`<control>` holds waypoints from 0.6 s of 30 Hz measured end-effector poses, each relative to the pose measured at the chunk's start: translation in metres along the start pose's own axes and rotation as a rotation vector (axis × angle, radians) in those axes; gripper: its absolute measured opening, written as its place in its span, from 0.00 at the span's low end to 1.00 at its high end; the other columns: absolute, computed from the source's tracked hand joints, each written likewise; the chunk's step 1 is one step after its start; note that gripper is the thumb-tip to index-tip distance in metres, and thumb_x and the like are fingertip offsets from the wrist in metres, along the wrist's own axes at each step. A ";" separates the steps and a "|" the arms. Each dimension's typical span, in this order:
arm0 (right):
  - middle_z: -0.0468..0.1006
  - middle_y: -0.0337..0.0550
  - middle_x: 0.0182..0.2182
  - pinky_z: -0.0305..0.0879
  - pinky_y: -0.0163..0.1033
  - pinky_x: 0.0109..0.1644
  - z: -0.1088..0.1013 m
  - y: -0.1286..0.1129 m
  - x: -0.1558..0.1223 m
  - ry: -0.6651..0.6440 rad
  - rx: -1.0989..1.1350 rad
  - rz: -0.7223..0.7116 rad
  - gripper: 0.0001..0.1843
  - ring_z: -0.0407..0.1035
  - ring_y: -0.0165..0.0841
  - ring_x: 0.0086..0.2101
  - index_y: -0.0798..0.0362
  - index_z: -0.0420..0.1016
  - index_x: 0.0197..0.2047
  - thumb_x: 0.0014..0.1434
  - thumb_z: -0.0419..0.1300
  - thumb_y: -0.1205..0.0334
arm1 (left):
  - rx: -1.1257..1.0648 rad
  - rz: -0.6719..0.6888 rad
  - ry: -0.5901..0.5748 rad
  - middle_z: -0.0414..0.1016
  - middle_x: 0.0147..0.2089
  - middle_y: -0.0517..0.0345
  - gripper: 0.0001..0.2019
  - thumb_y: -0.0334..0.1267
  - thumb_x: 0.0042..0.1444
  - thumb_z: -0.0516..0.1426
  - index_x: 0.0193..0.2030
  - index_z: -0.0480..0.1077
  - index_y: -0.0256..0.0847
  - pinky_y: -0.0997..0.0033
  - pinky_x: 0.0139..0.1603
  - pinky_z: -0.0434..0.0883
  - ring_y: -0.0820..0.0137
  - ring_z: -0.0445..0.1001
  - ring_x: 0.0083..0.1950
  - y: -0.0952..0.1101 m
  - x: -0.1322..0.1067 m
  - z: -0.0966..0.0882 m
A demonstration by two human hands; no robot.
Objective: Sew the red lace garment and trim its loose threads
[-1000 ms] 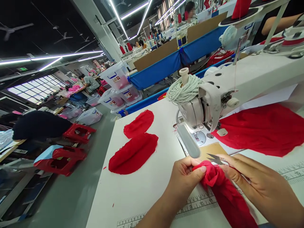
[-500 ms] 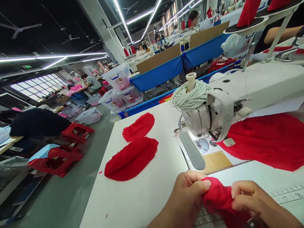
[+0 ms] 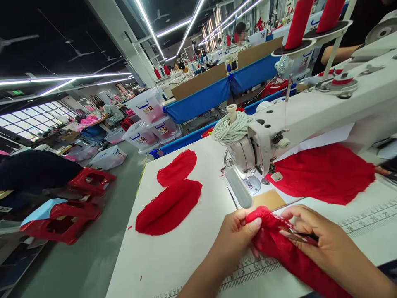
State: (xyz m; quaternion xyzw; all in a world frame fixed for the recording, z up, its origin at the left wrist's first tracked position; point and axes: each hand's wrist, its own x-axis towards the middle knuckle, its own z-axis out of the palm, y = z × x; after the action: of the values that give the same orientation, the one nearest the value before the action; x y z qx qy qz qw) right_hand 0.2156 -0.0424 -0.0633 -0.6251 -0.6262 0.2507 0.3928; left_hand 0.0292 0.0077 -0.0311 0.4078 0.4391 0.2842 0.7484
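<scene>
My left hand (image 3: 236, 235) pinches a bunched piece of red fabric (image 3: 271, 242) between thumb and fingers, over the front of the white table. Its upper edge looks frayed or gathered, and the rest trails down to the lower right. In my right hand (image 3: 324, 234) is a pair of small dark-bladed thread snips (image 3: 299, 236), with the blades close against the fabric's edge. Just beyond stands a white sewing machine (image 3: 243, 155), with a large red fabric piece (image 3: 325, 174) lying under its arm. Two red oval pieces, one nearer (image 3: 169, 209) and one farther (image 3: 177, 167), lie flat at the left.
A printed ruler scale (image 3: 238, 275) runs along the table's front. Pale green cord (image 3: 232, 128) is wound on top of the machine head. Red thread cones (image 3: 299, 25) stand at upper right. Red stools (image 3: 63, 221) and clear plastic bins (image 3: 145, 105) stand beyond the table.
My right hand has moved off the fabric, and the snips in it now show plainly at the edge. The fabric is more spread out. The whole view has shifted slightly.
</scene>
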 end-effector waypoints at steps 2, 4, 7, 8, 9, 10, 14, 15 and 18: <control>0.68 0.33 0.19 0.64 0.35 0.24 -0.004 0.000 0.003 -0.099 0.116 0.030 0.15 0.65 0.32 0.21 0.47 0.69 0.28 0.62 0.57 0.47 | -0.072 -0.008 0.011 0.68 0.19 0.63 0.21 0.55 0.48 0.67 0.26 0.72 0.36 0.78 0.19 0.54 0.80 0.59 0.18 0.001 -0.001 0.000; 0.70 0.35 0.21 0.65 0.34 0.26 -0.011 0.000 0.008 -0.148 0.218 0.050 0.19 0.66 0.31 0.23 0.48 0.68 0.25 0.63 0.56 0.47 | -0.218 -0.064 -0.017 0.69 0.21 0.61 0.21 0.54 0.46 0.68 0.26 0.72 0.35 0.78 0.23 0.58 0.79 0.61 0.21 0.004 -0.003 0.000; 0.75 0.38 0.24 0.71 0.35 0.29 -0.020 0.002 0.019 -0.204 0.346 0.077 0.19 0.72 0.35 0.27 0.48 0.74 0.29 0.62 0.57 0.44 | -0.362 -0.105 -0.048 0.72 0.25 0.60 0.20 0.51 0.44 0.69 0.30 0.73 0.35 0.77 0.30 0.63 0.77 0.65 0.25 0.008 -0.006 -0.001; 0.78 0.40 0.27 0.73 0.37 0.32 -0.022 0.003 0.022 -0.192 0.377 0.097 0.18 0.74 0.37 0.30 0.48 0.76 0.31 0.61 0.59 0.43 | -0.358 -0.094 -0.046 0.70 0.24 0.61 0.20 0.51 0.44 0.69 0.30 0.72 0.35 0.78 0.27 0.61 0.78 0.63 0.24 0.008 -0.006 -0.002; 0.80 0.41 0.30 0.75 0.38 0.35 -0.024 0.003 0.023 -0.164 0.416 0.128 0.17 0.76 0.39 0.33 0.48 0.78 0.34 0.59 0.61 0.43 | -0.329 -0.069 -0.035 0.68 0.22 0.63 0.20 0.51 0.43 0.69 0.30 0.71 0.36 0.78 0.24 0.57 0.79 0.60 0.22 0.008 -0.006 -0.003; 0.82 0.42 0.32 0.77 0.40 0.38 -0.024 0.004 0.024 -0.131 0.471 0.170 0.17 0.77 0.40 0.35 0.48 0.79 0.36 0.57 0.63 0.43 | -0.287 -0.031 -0.017 0.66 0.20 0.65 0.20 0.51 0.43 0.70 0.29 0.70 0.36 0.79 0.21 0.52 0.80 0.57 0.20 0.008 -0.005 -0.003; 0.84 0.41 0.32 0.77 0.39 0.34 -0.024 0.004 0.022 -0.086 0.747 0.363 0.16 0.79 0.41 0.31 0.46 0.81 0.41 0.55 0.67 0.45 | -0.121 0.137 0.091 0.64 0.18 0.69 0.23 0.54 0.44 0.69 0.29 0.66 0.39 0.77 0.20 0.46 0.81 0.52 0.18 0.007 -0.004 -0.003; 0.85 0.42 0.31 0.77 0.37 0.31 -0.025 0.004 0.020 -0.092 0.801 0.402 0.14 0.80 0.40 0.29 0.45 0.81 0.41 0.55 0.67 0.46 | -0.091 0.169 0.112 0.63 0.18 0.69 0.23 0.55 0.45 0.69 0.29 0.65 0.39 0.77 0.21 0.48 0.81 0.53 0.18 0.007 -0.004 -0.003; 0.86 0.45 0.34 0.76 0.38 0.30 -0.028 0.005 0.016 -0.134 0.902 0.461 0.12 0.80 0.42 0.28 0.43 0.83 0.43 0.59 0.65 0.49 | -0.008 0.229 0.144 0.62 0.17 0.70 0.22 0.56 0.50 0.66 0.29 0.64 0.40 0.76 0.23 0.49 0.80 0.52 0.19 0.007 -0.004 -0.001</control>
State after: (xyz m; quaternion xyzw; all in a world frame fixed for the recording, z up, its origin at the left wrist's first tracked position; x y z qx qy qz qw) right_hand 0.2429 -0.0311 -0.0484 -0.4976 -0.3253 0.6157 0.5172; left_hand 0.0263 0.0079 -0.0233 0.4307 0.4410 0.3983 0.6792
